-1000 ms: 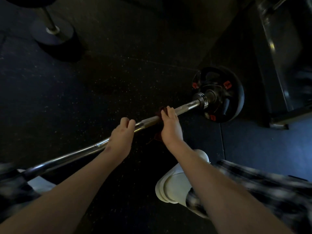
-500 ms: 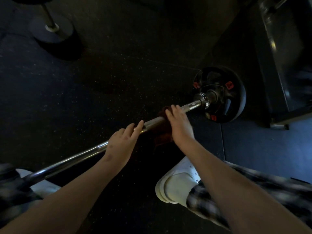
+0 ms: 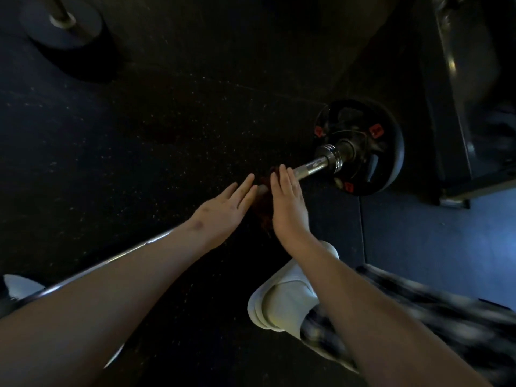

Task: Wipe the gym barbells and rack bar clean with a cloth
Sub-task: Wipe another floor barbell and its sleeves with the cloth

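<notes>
Two hands at the barbell (image 3: 310, 166), mid-wipe.
Left hand (image 3: 220, 216) flat, fingers straight, slightly spread; right hand (image 3: 289, 210) fingers straight, together, pressing dark-red cloth (image 3: 264, 208) onto barbell just short of plate (image 3: 385, 163). Next, prob.: wrap cloth, slide along.

Speckled floor (image 3: 167, 121) lay open from nine to twelve o'clock of the left hand (image 3: 223, 210). At two o'clock of the right hand (image 3: 287, 202), only a short bare stretch of bar (image 3: 310, 167) remained before the weight plate (image 3: 363, 148) blocked the end. A dark metal frame (image 3: 460, 107) stood beyond it at three o'clock. A white shoe (image 3: 282, 297) sat at six o'clock, and another weight (image 3: 64, 26) stood well apart at eleven.
</notes>
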